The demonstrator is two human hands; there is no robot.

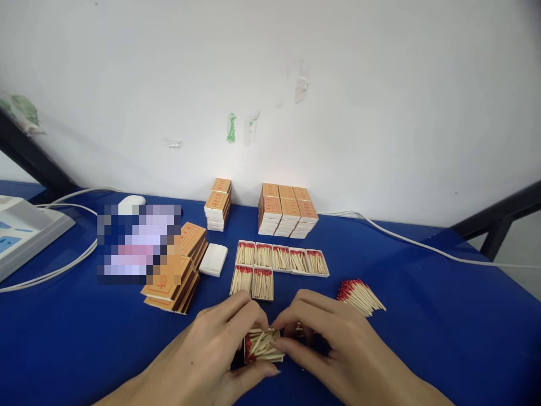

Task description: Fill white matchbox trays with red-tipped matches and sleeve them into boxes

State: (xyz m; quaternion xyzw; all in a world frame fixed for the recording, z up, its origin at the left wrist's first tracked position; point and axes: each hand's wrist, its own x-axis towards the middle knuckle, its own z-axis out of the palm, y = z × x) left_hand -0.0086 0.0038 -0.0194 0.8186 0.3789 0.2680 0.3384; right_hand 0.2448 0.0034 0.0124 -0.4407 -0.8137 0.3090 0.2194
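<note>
One head view: the left hand (222, 338) is clasping a white cardboard tray (245, 352) filled with red-tipped wooden matches (262, 346); the right hand (332, 332) is curling at the tray's right end, grip unclear. Gently levelling slanted matches should be helping.

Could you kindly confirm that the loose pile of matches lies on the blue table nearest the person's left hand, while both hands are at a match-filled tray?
Not quite: as the head view shows, the loose pile of matches lies nearest the right hand, not the left hand. It is on the blue table, and both hands are at the match-filled tray.
</note>
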